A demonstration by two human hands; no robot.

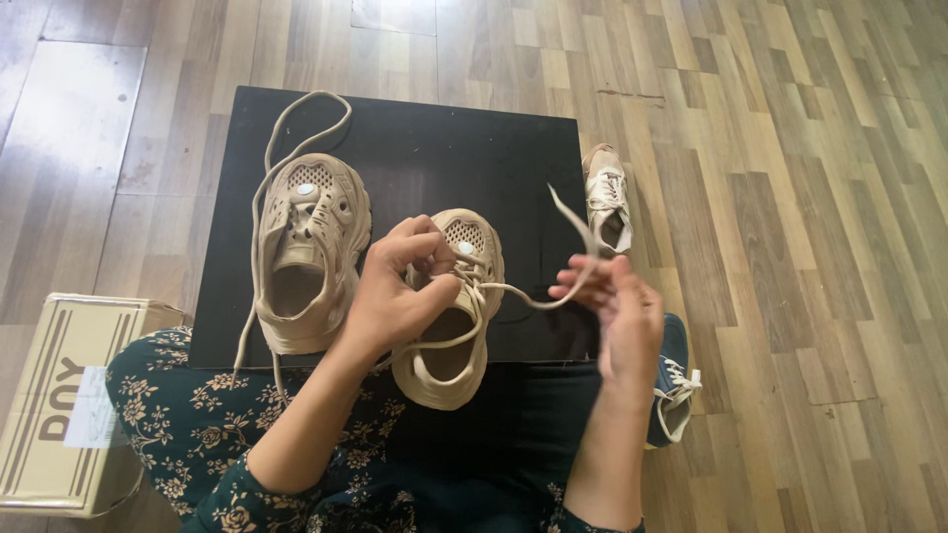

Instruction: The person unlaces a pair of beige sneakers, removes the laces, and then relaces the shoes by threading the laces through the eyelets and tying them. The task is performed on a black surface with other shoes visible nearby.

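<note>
Two beige sneakers sit on a small black table [513,158]. The left sneaker [308,252] lies with its long lace looping loose past the table's edges. My left hand [400,286] grips the tongue and eyelet area of the right sneaker [456,370], fingers pinching the lace there. My right hand [617,301] pinches the free end of that beige lace [568,212] and holds it out to the right, the tip pointing up.
A tan cardboard shoe box [69,405] lies at the lower left beside my floral-clothed knee. A small beige shoe [606,197] rests on the wood floor right of the table. A dark blue shoe with white laces [676,380] lies by my right forearm.
</note>
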